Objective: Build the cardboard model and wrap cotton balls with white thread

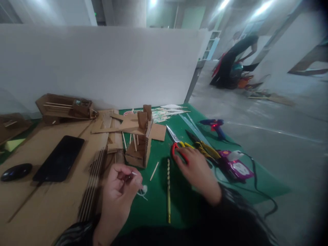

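My left hand (121,191) is closed in a pinch, with the tip of a thin whitish piece showing between thumb and forefinger. Just under those fingertips, a small white loop of string or glue (144,190) shows against the green mat. My right hand (198,172) rests over the red-handled scissors (174,150), thumb and fingers around the handle, blades pointing away. Between the hands lie a drill bit (168,191) and a short wooden stick (154,171). Beyond my left hand stands a small cardboard structure (137,155) with sticks set in it.
Pliers (207,150), a purple box (237,167) with a cable and a glue gun (215,126) lie to the right. On the left are a black phone (60,159), a mouse (16,172) and cardboard. A white panel (102,65) borders the back. Another person (233,61) bends over beyond.
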`<state>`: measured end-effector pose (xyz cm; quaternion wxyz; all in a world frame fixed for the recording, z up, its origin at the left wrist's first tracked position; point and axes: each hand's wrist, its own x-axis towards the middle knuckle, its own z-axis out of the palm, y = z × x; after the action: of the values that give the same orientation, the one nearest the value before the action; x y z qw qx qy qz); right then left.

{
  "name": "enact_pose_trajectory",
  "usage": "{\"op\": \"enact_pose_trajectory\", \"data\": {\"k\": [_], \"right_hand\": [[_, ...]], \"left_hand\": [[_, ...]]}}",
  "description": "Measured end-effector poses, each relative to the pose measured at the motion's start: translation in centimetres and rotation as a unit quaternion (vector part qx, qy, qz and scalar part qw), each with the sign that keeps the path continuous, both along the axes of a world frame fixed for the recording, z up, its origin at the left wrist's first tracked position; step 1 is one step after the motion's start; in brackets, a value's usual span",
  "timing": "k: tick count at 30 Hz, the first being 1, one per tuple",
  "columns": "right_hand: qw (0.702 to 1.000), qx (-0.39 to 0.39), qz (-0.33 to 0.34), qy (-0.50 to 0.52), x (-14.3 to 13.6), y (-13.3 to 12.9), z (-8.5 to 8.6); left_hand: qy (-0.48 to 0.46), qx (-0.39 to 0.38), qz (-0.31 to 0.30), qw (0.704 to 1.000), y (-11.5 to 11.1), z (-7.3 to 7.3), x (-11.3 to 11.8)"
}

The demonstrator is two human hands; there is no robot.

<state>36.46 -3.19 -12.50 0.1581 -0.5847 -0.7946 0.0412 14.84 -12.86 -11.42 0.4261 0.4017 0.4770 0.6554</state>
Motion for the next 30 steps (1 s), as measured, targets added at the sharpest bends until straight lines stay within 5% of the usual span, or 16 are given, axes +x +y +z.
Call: {"op": "enact_pose_trajectory", "data": {"k": [3, 8, 17, 23, 26, 30], "right_hand": [[0.996, -0.003, -0.068, -0.056, 1.8, 2.3, -0.9], [0.991, -0.047, -0.086, -0.093, 1.4, 3.5, -1.4], [0.986, -0.109, -0.127, 0.014, 2.6, 4.6, -0.9], [0.973, -0.088, -0.072, 0.201, 4.6, -0.2, -0.2], [0.890, -0.098, 0.052, 0.443, 5.3, -4.3, -0.2], [0.847, -0.189, 0.096, 0.488, 5.2, -9.0, -0.5]], "left_hand": [[0.012, 0.010, -0.037, 0.999, 0.0, -0.7, -0.4], [0.059, 0.002, -0.020, 0.998, -0.2, -1.1, -0.6], [0.079, 0.014, -0.019, 0.997, -0.4, -0.8, -0.8], [0.033, -0.067, -0.040, 0.996, -0.8, -0.5, -0.7], [-0.032, -0.088, -0.056, 0.994, -1.0, -0.4, -0.7], [-0.118, -0.111, -0.083, 0.983, -1.1, -0.2, -1.0]]}}
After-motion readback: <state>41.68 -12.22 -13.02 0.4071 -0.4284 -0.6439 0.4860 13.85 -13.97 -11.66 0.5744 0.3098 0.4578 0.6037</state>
